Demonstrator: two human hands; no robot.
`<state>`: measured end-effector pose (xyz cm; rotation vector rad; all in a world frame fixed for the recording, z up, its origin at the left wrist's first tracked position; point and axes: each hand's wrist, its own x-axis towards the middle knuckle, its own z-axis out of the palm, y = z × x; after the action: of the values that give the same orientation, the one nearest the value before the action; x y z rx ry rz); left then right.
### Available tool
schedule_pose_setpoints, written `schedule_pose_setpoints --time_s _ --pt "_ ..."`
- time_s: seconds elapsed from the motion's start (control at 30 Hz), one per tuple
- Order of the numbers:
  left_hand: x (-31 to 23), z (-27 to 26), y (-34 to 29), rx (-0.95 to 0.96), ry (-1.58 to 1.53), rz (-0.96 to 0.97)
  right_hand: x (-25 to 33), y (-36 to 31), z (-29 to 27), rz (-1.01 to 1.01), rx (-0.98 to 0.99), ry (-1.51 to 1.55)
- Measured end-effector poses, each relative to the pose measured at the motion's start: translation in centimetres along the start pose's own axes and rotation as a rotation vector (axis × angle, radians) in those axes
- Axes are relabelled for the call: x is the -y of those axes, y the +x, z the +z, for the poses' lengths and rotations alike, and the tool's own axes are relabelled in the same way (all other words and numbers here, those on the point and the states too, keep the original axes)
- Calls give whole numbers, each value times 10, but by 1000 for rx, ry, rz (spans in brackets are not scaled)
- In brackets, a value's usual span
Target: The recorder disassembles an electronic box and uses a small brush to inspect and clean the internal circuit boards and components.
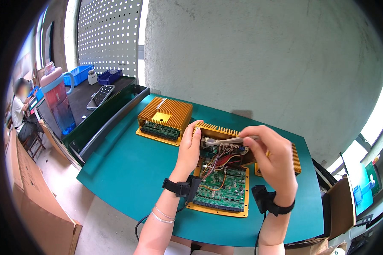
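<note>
A gold finned metal casing (219, 128) stands tipped up in front of me, its open inside facing me. My left hand (190, 146) is closed on the casing's left edge, the thumb along its side. Between the thumb and fingers of my right hand (271, 155) is a slim pale grey tool (227, 140), which reaches into the upper part of the casing; its exact kind is unclear. Bundled coloured wires (220, 160) run from inside the casing down to a green circuit board (223, 189), which lies on a gold base plate (217, 211).
A second gold finned unit (165, 117) sits on the green table (127, 170) at far left; another (296, 160) is partly behind my right hand. Left stands a dark side bench with a water bottle (57, 100), phone (101, 97) and blue bins (78, 74). A person (20, 106) sits farther off.
</note>
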<state>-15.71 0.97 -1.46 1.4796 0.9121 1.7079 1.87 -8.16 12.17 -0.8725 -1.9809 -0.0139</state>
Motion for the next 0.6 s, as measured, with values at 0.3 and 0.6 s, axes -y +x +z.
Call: schedule_pose_setpoints --time_s 0.3,0.6 --pt "-5 0 -1 5 37 15 -23 2 3 153 46 -61" --pt "-2 6 1 9 25 43 -39 0 -19 271 -28 -52"
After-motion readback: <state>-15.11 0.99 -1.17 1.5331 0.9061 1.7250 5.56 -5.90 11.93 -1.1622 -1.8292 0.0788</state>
